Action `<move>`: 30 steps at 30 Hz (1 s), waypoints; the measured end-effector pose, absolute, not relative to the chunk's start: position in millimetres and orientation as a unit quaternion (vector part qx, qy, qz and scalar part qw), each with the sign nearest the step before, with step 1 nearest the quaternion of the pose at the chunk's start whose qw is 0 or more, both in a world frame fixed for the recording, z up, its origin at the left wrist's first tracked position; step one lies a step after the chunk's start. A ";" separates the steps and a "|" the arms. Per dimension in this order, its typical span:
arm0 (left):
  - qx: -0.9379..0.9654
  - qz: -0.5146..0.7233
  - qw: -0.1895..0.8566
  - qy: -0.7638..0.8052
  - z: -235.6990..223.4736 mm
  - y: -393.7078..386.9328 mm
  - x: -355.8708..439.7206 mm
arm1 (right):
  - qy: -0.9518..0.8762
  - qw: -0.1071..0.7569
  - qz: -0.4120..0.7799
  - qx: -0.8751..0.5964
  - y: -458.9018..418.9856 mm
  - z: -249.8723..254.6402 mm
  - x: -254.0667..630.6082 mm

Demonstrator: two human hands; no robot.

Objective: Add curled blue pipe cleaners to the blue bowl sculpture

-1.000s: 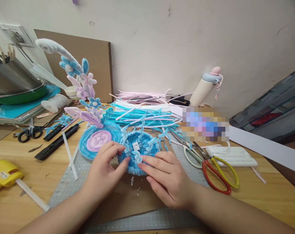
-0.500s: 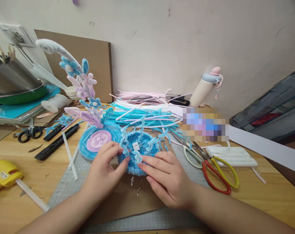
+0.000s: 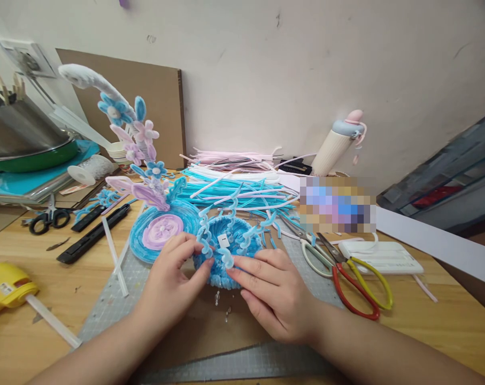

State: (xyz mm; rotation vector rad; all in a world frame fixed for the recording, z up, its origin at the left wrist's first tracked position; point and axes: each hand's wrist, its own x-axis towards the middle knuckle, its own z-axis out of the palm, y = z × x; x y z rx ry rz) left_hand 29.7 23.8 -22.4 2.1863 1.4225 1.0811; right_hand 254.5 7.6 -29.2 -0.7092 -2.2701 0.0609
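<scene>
Head view: left hand (image 3: 178, 270), thumb and forefinger nearly closed, pinches the blue bowl (image 3: 220, 278) near nine o'clock; right hand (image 3: 278, 294), half open, touches it at five, grip unclear; pipe cleaners (image 3: 210, 193) lie at twelve.

The bowl (image 3: 223, 282) lies on cardboard (image 3: 214, 339) over a cutting mat (image 3: 106, 315), with a disc (image 3: 140, 243) at left, pipe cleaners (image 3: 230, 191) behind, scissors (image 3: 339, 260) at right and a glue gun (image 3: 9, 283) at far left.
</scene>
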 end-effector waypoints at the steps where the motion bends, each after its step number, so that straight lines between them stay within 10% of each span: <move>1: 0.765 0.377 0.159 0.498 -22.4 23.8 29.8 | -0.886 0.372 0.024 -0.278 7.4 -29.2 254.5; 30: 0.765 0.380 0.157 0.496 -22.0 24.2 31.0 | -0.886 0.368 0.025 -0.279 6.7 -31.0 256.1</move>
